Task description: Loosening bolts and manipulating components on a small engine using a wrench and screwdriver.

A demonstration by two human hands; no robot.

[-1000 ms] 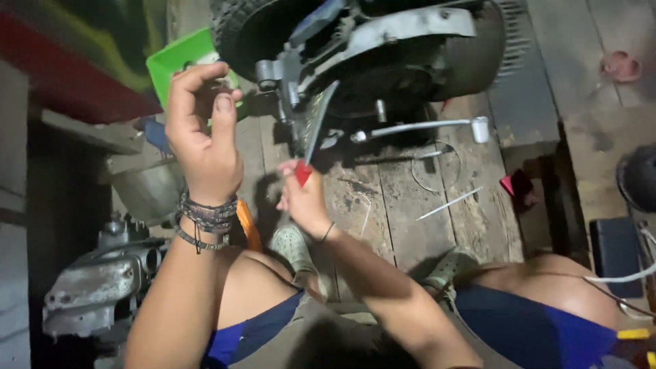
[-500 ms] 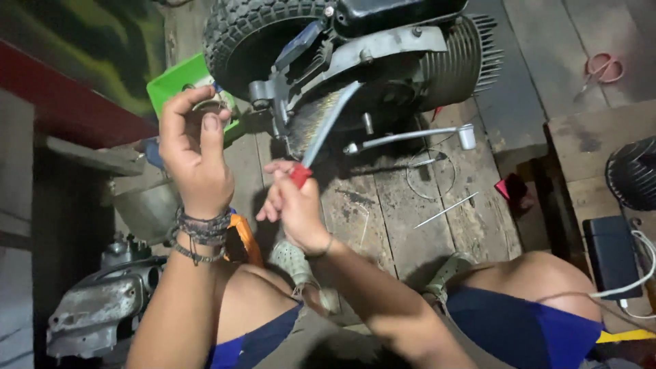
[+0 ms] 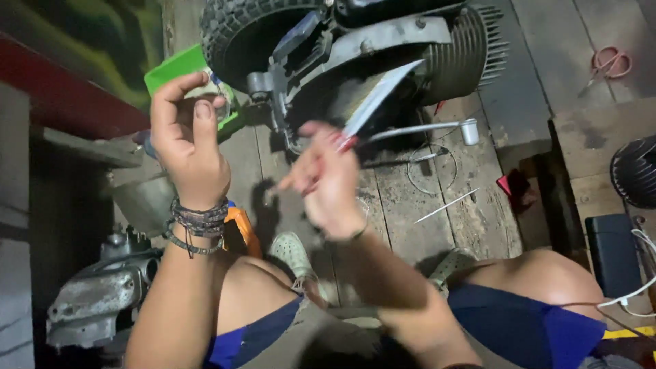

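Observation:
I sit on a wooden plank floor (image 3: 410, 198) facing a scooter engine block with a knobbly tyre (image 3: 239, 34) and a finned cylinder (image 3: 471, 48). My left hand (image 3: 188, 147) is raised beside the tyre, thumb and fingers pinched on a small pale ring-like part (image 3: 213, 87). My right hand (image 3: 326, 181) is blurred with motion just below the engine. It grips the red end of a long flat grey strip (image 3: 383, 96) that slants up to the right against the engine. A chrome lever with a white tip (image 3: 468, 130) juts out beside it.
A green box (image 3: 171, 68) lies behind my left hand. A loose engine casing (image 3: 102, 301) and a metal bowl (image 3: 137, 201) sit at the left, with an orange-handled tool (image 3: 242, 232) by my knee. Red scissors (image 3: 611, 61), a black fan (image 3: 635, 171) and a black box (image 3: 611, 253) are at the right.
My right hand has moved up and to the right with the grey strip, which now leans further right. My left hand stays raised and pinched.

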